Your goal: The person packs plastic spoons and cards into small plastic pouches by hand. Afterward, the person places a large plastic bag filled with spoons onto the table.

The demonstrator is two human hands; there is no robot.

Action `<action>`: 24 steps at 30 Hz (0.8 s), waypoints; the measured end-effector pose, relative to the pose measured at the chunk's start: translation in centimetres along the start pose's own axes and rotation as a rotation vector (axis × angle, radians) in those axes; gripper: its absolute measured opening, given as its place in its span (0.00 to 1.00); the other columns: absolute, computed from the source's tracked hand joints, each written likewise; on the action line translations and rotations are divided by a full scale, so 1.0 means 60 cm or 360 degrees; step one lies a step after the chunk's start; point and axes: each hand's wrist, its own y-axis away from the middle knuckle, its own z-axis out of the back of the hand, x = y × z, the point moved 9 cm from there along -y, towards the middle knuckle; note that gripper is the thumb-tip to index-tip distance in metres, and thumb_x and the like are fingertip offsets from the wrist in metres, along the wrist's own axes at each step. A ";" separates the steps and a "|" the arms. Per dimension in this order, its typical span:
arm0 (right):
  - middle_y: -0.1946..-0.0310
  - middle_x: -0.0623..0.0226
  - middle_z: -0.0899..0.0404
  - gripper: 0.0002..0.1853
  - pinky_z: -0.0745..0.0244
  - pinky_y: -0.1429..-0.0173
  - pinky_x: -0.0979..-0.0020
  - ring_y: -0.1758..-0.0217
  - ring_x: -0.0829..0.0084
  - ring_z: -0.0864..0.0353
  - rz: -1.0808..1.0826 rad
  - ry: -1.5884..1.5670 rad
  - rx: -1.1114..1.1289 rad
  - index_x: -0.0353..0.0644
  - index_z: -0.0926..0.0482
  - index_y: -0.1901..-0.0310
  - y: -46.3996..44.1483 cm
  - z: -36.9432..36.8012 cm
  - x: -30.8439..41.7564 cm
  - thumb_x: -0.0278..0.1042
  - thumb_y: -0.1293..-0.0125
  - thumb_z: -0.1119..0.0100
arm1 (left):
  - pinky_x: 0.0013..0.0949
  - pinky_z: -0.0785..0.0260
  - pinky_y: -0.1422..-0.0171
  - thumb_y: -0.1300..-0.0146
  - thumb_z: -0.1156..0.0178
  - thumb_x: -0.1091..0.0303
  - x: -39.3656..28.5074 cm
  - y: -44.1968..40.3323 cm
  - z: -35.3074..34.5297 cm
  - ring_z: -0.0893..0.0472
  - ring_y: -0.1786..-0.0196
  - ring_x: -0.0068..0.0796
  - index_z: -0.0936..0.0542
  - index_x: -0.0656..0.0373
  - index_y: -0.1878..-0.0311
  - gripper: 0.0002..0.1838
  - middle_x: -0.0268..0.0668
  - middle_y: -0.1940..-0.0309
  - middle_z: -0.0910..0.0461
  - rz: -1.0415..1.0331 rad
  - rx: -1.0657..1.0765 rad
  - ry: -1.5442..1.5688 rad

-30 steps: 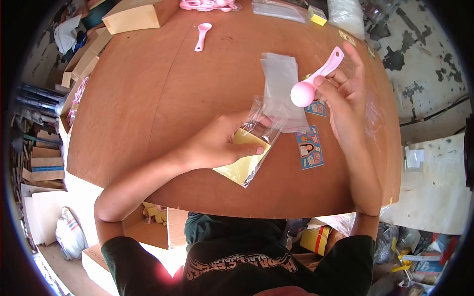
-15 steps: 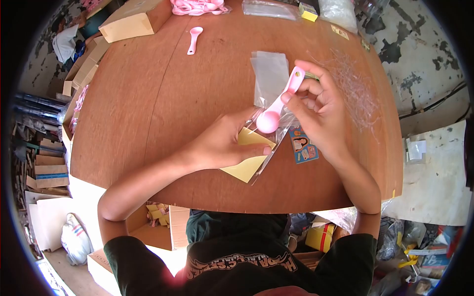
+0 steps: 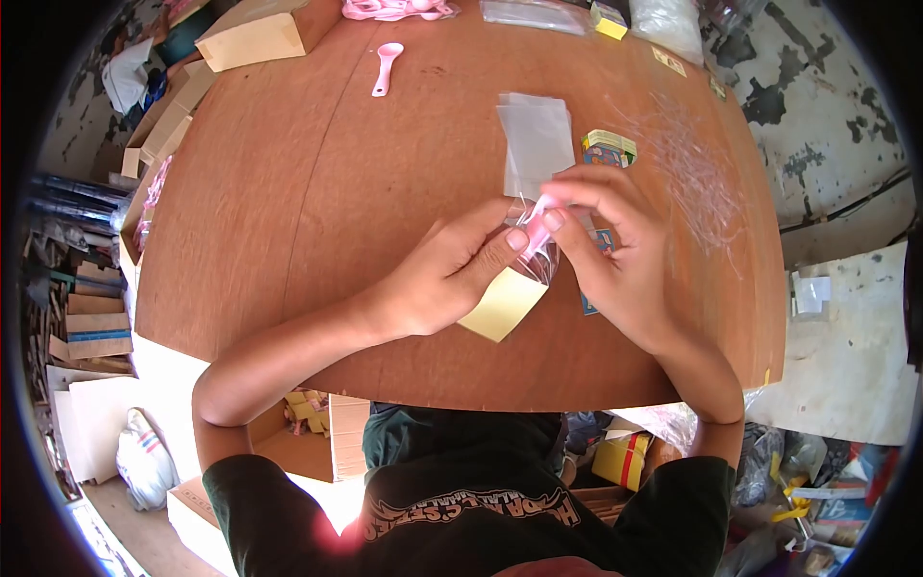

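Observation:
My left hand (image 3: 437, 274) grips a clear plastic bag (image 3: 546, 263) near its upper end, with a pale yellow card (image 3: 504, 306) in the bag's lower part. With fingers pinched, my right hand (image 3: 620, 250) holds the handle of a pink spoon (image 3: 536, 227). The spoon's lower part is at the bag's mouth, partly hidden by the bag and my left fingers. Behind my hands lie flat clear bags (image 3: 536, 144). A blue printed card (image 3: 589, 306) is partly covered by my right hand, and a stack of cards (image 3: 610, 149) stands beyond it.
Another pink spoon (image 3: 386, 69) lies farther back on the brown table (image 3: 231, 212). At the far edge are a cardboard box (image 3: 252, 43), bagged pink spoons (image 3: 399, 8), more clear bags (image 3: 535, 15) and a small yellow box (image 3: 609, 21). Thin plastic strands (image 3: 687, 163) lie at right. A person (image 3: 130, 77) is at far left.
My right hand has brought the pink spoon left and down to the bag in my left hand. The bag and yellow card have shifted slightly, and the stack of cards is now uncovered.

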 end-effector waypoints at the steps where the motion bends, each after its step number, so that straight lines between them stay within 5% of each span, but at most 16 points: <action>1: 0.57 0.62 0.20 0.10 0.27 0.53 0.71 0.53 0.70 0.21 0.0139 0.0156 0.0087 0.37 0.17 0.56 0.003 -0.004 0.009 0.27 0.39 0.35 | 0.28 0.31 0.51 0.22 0.55 0.60 -0.004 0.002 -0.001 0.25 0.56 0.18 0.28 0.63 0.42 0.17 0.34 0.59 0.22 -0.0023 0.0005 0.0016; 4: 0.55 0.60 0.22 0.04 0.28 0.49 0.68 0.50 0.65 0.23 0.0174 0.0286 0.0190 0.36 0.15 0.63 0.008 -0.012 0.022 0.25 0.39 0.35 | 0.27 0.30 0.51 0.23 0.54 0.62 -0.005 0.006 -0.005 0.24 0.56 0.18 0.31 0.62 0.38 0.18 0.36 0.57 0.21 -0.0054 0.0007 0.0019; 9: 0.58 0.61 0.22 0.08 0.25 0.57 0.69 0.57 0.65 0.21 0.0334 0.0467 0.0079 0.39 0.18 0.64 0.006 0.003 0.043 0.24 0.45 0.30 | 0.29 0.28 0.50 0.24 0.52 0.66 -0.001 0.014 -0.012 0.21 0.52 0.21 0.37 0.62 0.31 0.22 0.41 0.50 0.21 0.0114 0.0073 -0.0001; 17: 0.67 0.67 0.21 0.10 0.25 0.66 0.66 0.65 0.65 0.21 0.0476 0.0824 0.0026 0.41 0.20 0.67 0.007 0.003 0.062 0.27 0.50 0.27 | 0.34 0.28 0.44 0.25 0.52 0.71 -0.014 0.020 -0.024 0.20 0.46 0.30 0.42 0.60 0.27 0.26 0.45 0.43 0.24 -0.0189 0.0089 -0.0085; 20: 0.67 0.67 0.20 0.09 0.25 0.66 0.67 0.65 0.66 0.20 0.0369 0.0846 0.0042 0.41 0.19 0.68 0.009 0.003 0.056 0.28 0.49 0.28 | 0.39 0.26 0.49 0.26 0.50 0.69 -0.015 0.022 -0.025 0.16 0.53 0.43 0.40 0.58 0.28 0.25 0.48 0.54 0.19 -0.0223 0.0052 -0.0094; 22: 0.66 0.67 0.20 0.08 0.25 0.66 0.68 0.64 0.66 0.19 0.0264 0.0837 0.0080 0.41 0.19 0.68 0.009 0.005 0.047 0.28 0.49 0.28 | 0.37 0.28 0.46 0.26 0.50 0.71 -0.016 0.023 -0.026 0.19 0.49 0.37 0.41 0.58 0.28 0.26 0.48 0.48 0.22 -0.0172 0.0101 -0.0093; 24: 0.60 0.64 0.18 0.12 0.23 0.60 0.69 0.58 0.67 0.17 -0.0008 0.0485 0.0366 0.39 0.20 0.56 0.007 -0.008 0.015 0.28 0.42 0.33 | 0.36 0.29 0.43 0.26 0.50 0.72 -0.011 0.023 -0.029 0.21 0.44 0.32 0.42 0.59 0.27 0.27 0.47 0.42 0.25 -0.0121 0.0150 -0.0091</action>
